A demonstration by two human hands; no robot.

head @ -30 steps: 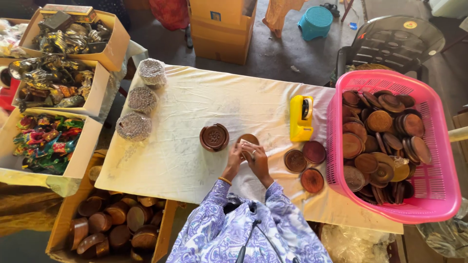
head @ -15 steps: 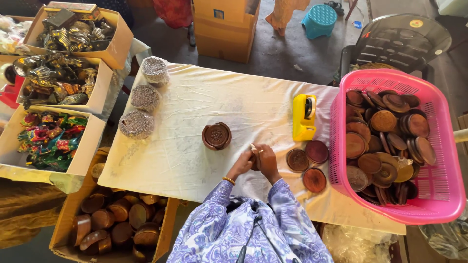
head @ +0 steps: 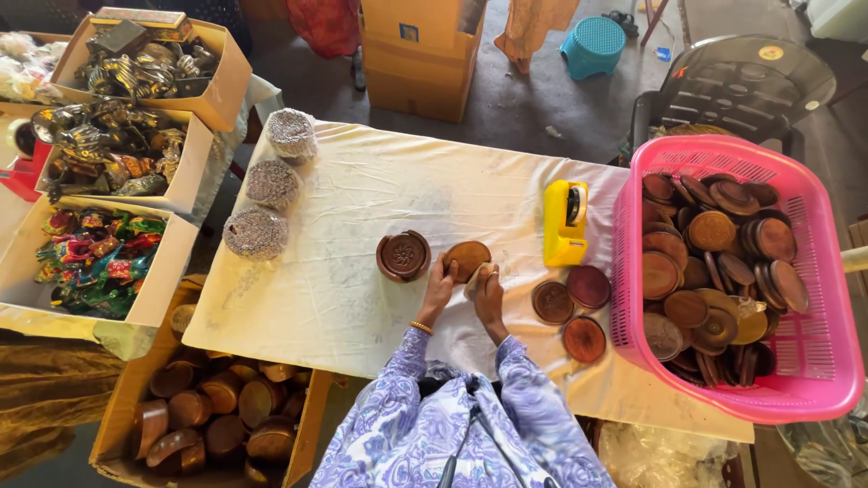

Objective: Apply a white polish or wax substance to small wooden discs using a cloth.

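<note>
On the far left, open cardboard boxes hold shiny metal figurines (head: 136, 68) and brightly painted toys (head: 95, 258); below them a box of rounded dark wooden containers (head: 212, 416) sits beside the table. Three foil-wrapped round stacks (head: 271, 185) line the left edge of the white cloth-covered table (head: 362, 298). Near the middle stands a carved, round brown wooden box (head: 403, 256). Just right of it, the left hand (head: 440, 280) grips the edge of a flat round wooden lid (head: 467, 259), and the right hand (head: 489, 294) pinches it from the other side, so the fitting step looks in hand; matching lid to box calls for careful alignment. Further right stand a yellow tape dispenser (head: 565, 223) and three smooth reddish wooden discs (head: 574, 312), then a pink plastic lattice basket (head: 814, 361) heaped with similar discs
</note>
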